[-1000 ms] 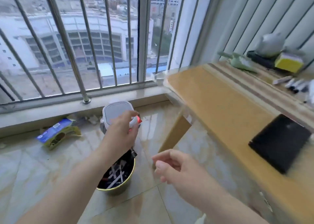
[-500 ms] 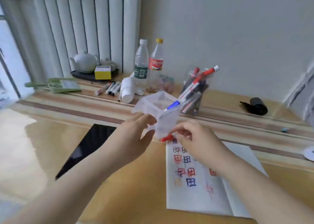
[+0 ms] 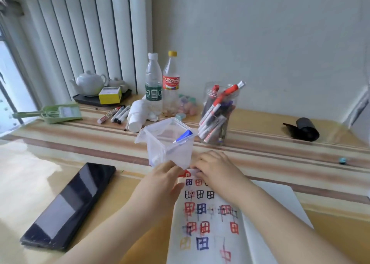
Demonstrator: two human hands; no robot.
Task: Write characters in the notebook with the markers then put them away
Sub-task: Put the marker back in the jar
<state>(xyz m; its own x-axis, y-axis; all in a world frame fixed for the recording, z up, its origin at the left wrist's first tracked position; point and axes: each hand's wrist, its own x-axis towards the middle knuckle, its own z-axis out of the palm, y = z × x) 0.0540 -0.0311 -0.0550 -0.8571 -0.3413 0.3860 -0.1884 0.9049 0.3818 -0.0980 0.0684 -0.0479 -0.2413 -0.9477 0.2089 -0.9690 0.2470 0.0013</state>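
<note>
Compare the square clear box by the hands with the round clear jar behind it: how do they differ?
The square box holds a single blue-capped marker; the round jar is packed with markers. The box stands by the notebook, the left hand touching its base; the jar stands farther back, untouched. Both are clear plastic, upright, lidless.

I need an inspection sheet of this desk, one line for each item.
Surface: wooden desk with striped cover.
Job's things: open notebook, written characters; clear box holding a blue-capped marker; marker jar; red marker between the hands.
Clutter: two bottles, teapot, loose markers, tablet, black roll.
Hands: left hand touches the box; right hand curled by its base.
Cables: nothing seen.
Surroundings: white wall, blinds.
</note>
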